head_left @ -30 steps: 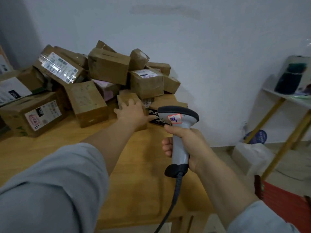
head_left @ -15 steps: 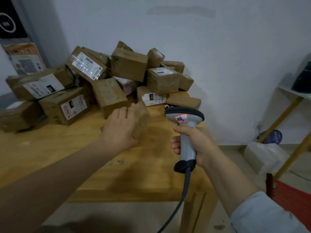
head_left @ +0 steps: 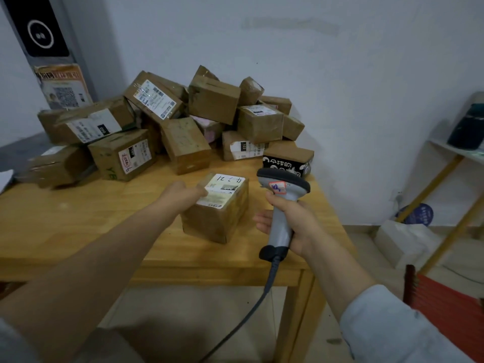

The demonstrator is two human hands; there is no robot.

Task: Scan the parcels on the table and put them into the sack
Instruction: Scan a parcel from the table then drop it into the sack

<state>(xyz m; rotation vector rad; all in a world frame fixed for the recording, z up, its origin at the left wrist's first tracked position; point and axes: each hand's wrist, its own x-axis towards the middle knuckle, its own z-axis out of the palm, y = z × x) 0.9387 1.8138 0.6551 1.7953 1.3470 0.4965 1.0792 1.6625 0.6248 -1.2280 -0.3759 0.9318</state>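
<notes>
A small brown cardboard parcel (head_left: pixel 222 218) with a white label on top sits on the wooden table (head_left: pixel 78 226) near its front right part. My left hand (head_left: pixel 180 195) grips the parcel's left side, thumb over the label edge. My right hand (head_left: pixel 293 221) holds a grey handheld scanner (head_left: pixel 281 203) by its handle, just right of the parcel, its head pointing away toward the wall. A pile of several cardboard parcels (head_left: pixel 212 103) lies at the back of the table against the wall. No sack is in view.
A black-printed box (head_left: pixel 285 163) sits just beyond the scanner head. The scanner cable (head_left: pixel 251 310) hangs down past the table's front edge. A wooden-legged shelf (head_left: pixel 445 163) stands at the right, with white packages (head_left: pixel 403 242) and a red item (head_left: pixel 445 307) on the floor.
My left hand pulled one parcel out of the pile toward the table's front and turned it label-up. The scanner stayed in my right hand. The camera view shifted right and back.
</notes>
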